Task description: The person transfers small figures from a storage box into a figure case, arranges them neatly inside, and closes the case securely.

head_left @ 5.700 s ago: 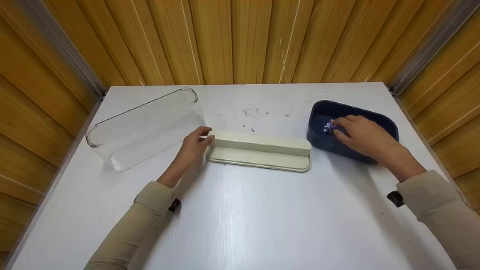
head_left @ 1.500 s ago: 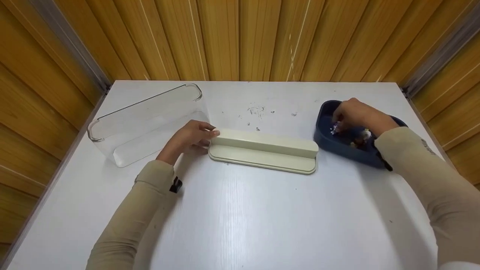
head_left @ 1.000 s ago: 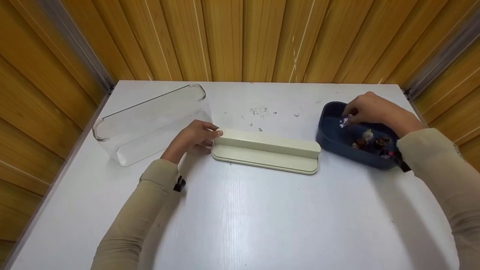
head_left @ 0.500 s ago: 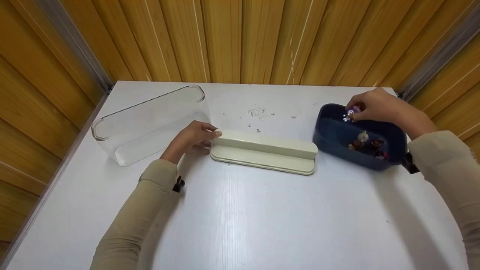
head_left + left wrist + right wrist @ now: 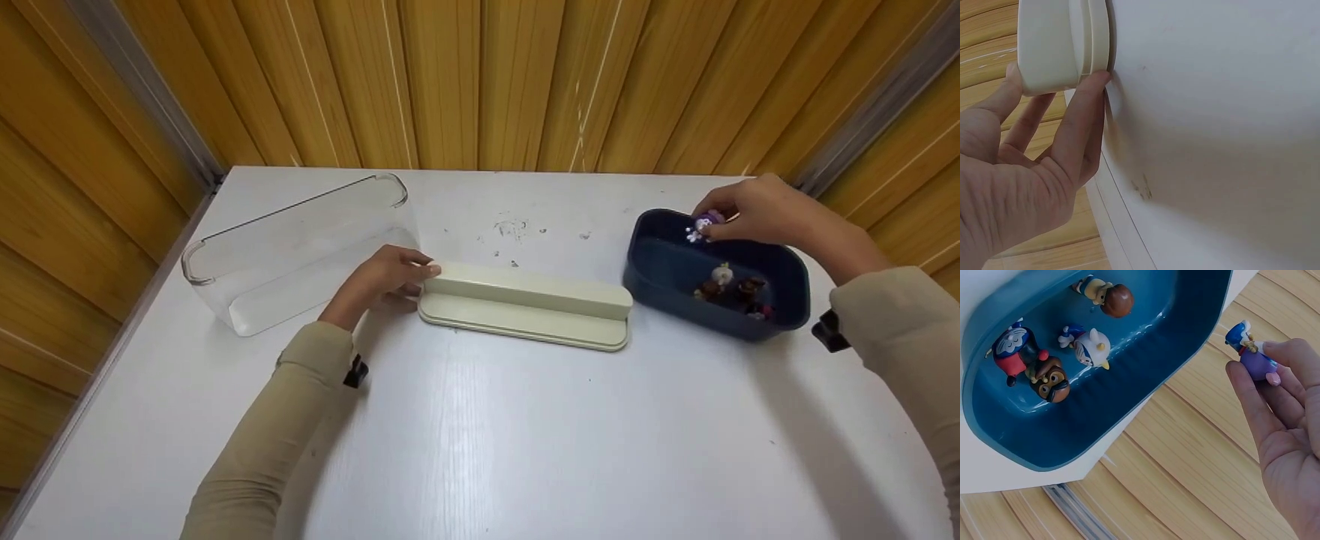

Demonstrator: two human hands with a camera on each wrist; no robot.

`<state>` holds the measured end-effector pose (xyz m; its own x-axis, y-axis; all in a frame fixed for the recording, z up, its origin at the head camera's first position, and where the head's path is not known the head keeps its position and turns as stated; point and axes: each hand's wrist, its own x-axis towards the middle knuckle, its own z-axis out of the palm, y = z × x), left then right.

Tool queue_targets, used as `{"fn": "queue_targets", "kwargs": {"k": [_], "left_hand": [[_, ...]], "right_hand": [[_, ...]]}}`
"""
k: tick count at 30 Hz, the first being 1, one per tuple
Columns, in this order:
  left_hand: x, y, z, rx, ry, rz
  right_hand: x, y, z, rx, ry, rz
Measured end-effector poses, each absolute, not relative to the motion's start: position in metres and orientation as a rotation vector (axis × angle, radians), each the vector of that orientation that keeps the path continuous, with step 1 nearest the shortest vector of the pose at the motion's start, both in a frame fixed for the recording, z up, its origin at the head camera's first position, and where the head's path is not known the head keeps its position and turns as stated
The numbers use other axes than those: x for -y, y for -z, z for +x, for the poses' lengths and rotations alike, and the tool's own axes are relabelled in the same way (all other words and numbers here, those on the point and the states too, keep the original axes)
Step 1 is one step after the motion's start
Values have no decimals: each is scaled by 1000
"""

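Observation:
My right hand [image 5: 772, 210] pinches a small purple-and-white toy figurine [image 5: 1257, 360] between thumb and fingers, above the far rim of a dark blue box [image 5: 667, 296]. In the right wrist view the figurine shows a blue top and a pink foot. Several other figurines lie in the box, among them a white-headed one [image 5: 1092, 347] and a brown-haired one [image 5: 1116, 301]. My left hand [image 5: 380, 277] holds the left end of a long cream stepped stand [image 5: 525, 322], thumb at its upper step and fingers at its base edge [image 5: 1095, 56].
A clear open bin [image 5: 300, 255] stands at the left on the white table [image 5: 480, 435], angled, close to my left hand. A wood-patterned wall [image 5: 480, 82] rises behind the table, with similar panels on both sides.
My right hand has lifted the purple figurine up from inside the box to above its far rim, uncovering the other figurines. My left hand stays at the stand's left end.

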<state>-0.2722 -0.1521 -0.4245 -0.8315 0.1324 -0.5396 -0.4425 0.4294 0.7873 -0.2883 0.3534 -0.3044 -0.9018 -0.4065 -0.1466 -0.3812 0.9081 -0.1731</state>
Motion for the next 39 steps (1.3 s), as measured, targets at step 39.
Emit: {"fn": "queue_targets", "kwargs": {"k": [39], "left_hand": [[153,425,-268,-2160,-1466,-201]], "right_hand": [[-316,305,-255,-2931,274,-791]]}}
